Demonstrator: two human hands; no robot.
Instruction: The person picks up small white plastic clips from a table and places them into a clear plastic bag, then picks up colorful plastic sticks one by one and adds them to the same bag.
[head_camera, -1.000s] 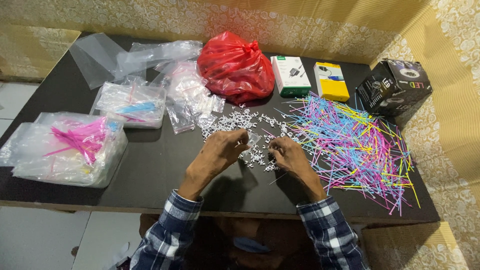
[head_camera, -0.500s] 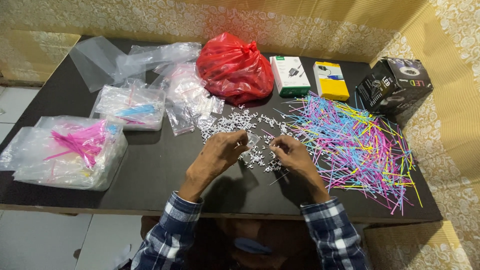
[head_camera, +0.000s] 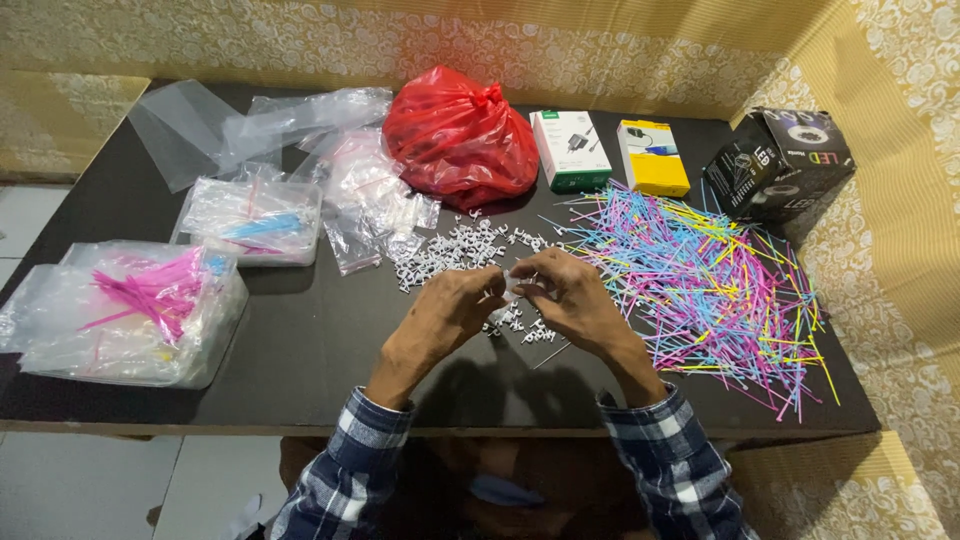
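Note:
My left hand (head_camera: 452, 310) and my right hand (head_camera: 568, 296) meet over the middle of a black table (head_camera: 300, 340), fingertips pinched together on a small white plastic piece (head_camera: 508, 284). Under and behind the hands lies a scatter of small white clips (head_camera: 450, 250). To the right spreads a wide heap of thin coloured sticks (head_camera: 700, 280) in pink, blue, yellow and green. My sleeves are blue and white plaid.
A red plastic bag (head_camera: 455, 135) stands at the back. Beside it lie a white-green box (head_camera: 570, 150), a yellow box (head_camera: 652, 157) and a black box (head_camera: 780, 165). Clear bags with pink sticks (head_camera: 130, 310) and blue sticks (head_camera: 250, 215) fill the left side.
Both hands have drawn slightly closer together, and their fingertips now meet on the white piece. Nothing else on the table has moved.

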